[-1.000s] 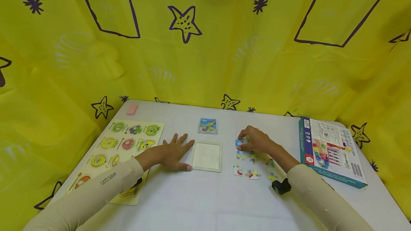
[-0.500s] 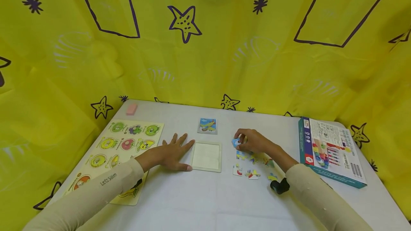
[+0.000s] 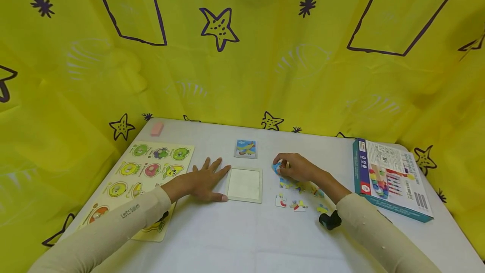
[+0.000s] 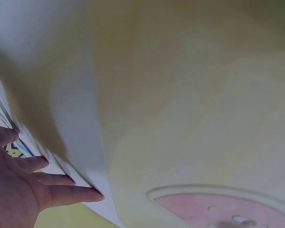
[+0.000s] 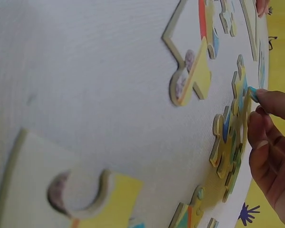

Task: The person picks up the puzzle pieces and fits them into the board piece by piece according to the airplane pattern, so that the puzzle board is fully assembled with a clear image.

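Observation:
In the head view my left hand (image 3: 206, 181) lies with fingers spread on the white table, its index fingertip and thumb at the left edge of an empty square puzzle frame (image 3: 244, 200). My right hand (image 3: 297, 167) pinches a blue jigsaw piece (image 3: 277, 167) between thumb and fingers. Below that hand, several loose jigsaw pieces (image 3: 299, 206) lie on the table; the hand partly covers some. The right wrist view shows the blue piece's edge at the thumb tip, above the other pieces. Behind the frame lies a small airplane picture (image 3: 245, 149).
A fruit puzzle board (image 3: 151, 170) lies at the left, partly under my left forearm. A pink block (image 3: 157, 129) is at the back left corner. A boxed set (image 3: 392, 178) lies at the right. A yellow patterned curtain (image 3: 242, 75) hangs behind the table.
The right hand has lifted the blue piece from its spot among the others and moved it slightly left. The left hand has stayed in place.

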A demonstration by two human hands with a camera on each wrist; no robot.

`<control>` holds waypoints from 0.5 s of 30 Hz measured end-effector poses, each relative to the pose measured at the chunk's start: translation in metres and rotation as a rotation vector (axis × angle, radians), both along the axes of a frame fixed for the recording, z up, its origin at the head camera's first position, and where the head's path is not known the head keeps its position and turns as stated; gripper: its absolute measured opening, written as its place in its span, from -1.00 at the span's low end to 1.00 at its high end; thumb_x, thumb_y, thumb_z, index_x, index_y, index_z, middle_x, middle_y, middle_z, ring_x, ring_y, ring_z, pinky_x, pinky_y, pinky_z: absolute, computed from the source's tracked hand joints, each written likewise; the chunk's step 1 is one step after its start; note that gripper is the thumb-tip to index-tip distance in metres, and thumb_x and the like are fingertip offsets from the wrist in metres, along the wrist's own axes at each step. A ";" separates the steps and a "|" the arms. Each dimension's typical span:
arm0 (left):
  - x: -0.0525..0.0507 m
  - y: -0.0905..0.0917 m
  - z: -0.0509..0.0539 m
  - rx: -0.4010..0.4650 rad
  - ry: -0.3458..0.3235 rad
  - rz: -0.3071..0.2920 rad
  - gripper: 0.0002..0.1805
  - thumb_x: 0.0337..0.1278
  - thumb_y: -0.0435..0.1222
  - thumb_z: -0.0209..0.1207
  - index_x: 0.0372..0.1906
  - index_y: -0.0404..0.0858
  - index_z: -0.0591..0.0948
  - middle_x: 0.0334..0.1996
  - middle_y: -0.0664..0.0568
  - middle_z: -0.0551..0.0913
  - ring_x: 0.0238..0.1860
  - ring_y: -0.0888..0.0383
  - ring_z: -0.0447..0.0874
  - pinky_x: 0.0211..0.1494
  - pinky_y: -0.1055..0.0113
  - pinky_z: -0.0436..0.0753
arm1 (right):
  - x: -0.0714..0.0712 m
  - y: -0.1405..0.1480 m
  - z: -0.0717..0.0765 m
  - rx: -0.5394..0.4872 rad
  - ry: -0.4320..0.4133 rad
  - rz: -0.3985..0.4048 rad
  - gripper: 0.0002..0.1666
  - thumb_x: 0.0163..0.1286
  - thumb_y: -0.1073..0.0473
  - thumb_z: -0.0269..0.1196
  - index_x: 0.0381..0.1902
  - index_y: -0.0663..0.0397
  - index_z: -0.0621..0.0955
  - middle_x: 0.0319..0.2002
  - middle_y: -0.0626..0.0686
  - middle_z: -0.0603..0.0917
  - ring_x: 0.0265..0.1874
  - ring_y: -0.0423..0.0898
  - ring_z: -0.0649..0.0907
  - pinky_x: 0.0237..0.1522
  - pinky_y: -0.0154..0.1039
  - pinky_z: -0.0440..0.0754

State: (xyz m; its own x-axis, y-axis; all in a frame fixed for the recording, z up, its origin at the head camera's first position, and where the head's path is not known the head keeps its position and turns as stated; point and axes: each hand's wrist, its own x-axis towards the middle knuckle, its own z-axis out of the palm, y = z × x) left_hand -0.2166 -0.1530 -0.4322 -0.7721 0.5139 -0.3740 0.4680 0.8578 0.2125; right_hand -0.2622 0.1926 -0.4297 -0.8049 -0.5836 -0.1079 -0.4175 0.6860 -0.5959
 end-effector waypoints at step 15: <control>0.001 0.002 0.004 -0.013 -0.009 0.009 0.12 0.14 0.39 0.12 0.64 -0.02 -0.06 0.63 -0.25 -0.19 0.54 -0.51 -0.26 0.31 -0.58 0.09 | 0.006 -0.012 0.001 -0.099 0.026 0.033 -0.72 0.45 0.27 0.23 0.07 0.18 0.67 -0.31 -0.01 0.68 -0.49 -0.19 0.48 -0.43 -0.35 0.48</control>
State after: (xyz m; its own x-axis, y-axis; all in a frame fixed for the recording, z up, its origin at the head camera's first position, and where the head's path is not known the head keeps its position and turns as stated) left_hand -0.2153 -0.1511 -0.4287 -0.7732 0.5019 -0.3877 0.4581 0.8647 0.2059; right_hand -0.2558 0.1805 -0.4289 -0.7866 -0.6169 -0.0274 -0.4554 0.6096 -0.6489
